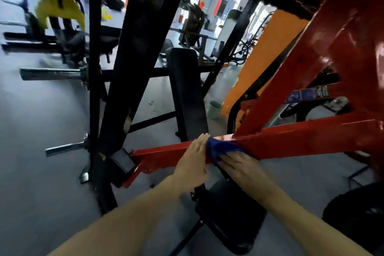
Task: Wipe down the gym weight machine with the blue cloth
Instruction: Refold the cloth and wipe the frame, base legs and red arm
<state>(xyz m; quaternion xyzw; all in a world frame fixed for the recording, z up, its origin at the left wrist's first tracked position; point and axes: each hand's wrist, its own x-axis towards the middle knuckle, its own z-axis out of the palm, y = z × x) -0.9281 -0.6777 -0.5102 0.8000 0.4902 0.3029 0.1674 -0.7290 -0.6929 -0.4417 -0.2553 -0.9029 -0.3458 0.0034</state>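
Head view shows the blue cloth (223,148) draped over the red bar (291,141) of the weight machine, under the right hand (239,167), whose flat, straight fingers press it down. Left hand (192,161) rests just beside the cloth, its grip apart, fingers extended over the bar

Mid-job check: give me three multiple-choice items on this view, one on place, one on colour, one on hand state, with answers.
1. Where is the blue cloth?
A. on the floor
B. on the red bar
C. on the black bench pad

2. What colour is the small bucket on the floor?
A. pale green
B. red
C. black

3. How does the left hand lie?
A. clenched in a fist
B. fingers straight against the bar
C. hanging away from the machine

Answers: B, the cloth drapes over the bar under the right hand; A, it shows pale green; B, its fingers lie flat on the bar.
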